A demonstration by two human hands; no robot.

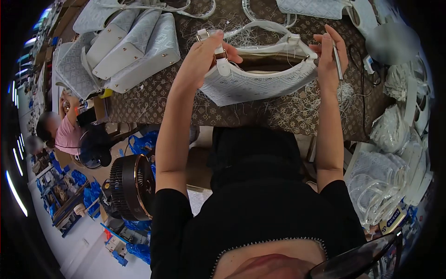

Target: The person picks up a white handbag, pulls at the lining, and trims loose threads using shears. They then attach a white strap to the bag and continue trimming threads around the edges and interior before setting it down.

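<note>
A white patterned handbag point(260, 88) stands on the brown patterned table, its top open and the brown lining showing. My left hand point(203, 59) is closed around the strap end at the bag's left side, near a metal buckle. At the bag's right end is my right hand point(332, 58), its fingers closed on a slim silver pen-like tool point(337, 63) that points down toward my forearm. The bag's strap point(265, 24), in clear plastic wrap, arches behind the opening. Loose white threads point(297, 109) lie around the bag.
Several white handbags point(134, 51) are stacked at the table's left. Another bag point(311, 7) lies at the far edge. Plastic-wrapped white pieces point(378, 181) fill the right side. A black fan point(132, 186) stands left of me; a person in pink point(67, 132) sits beyond.
</note>
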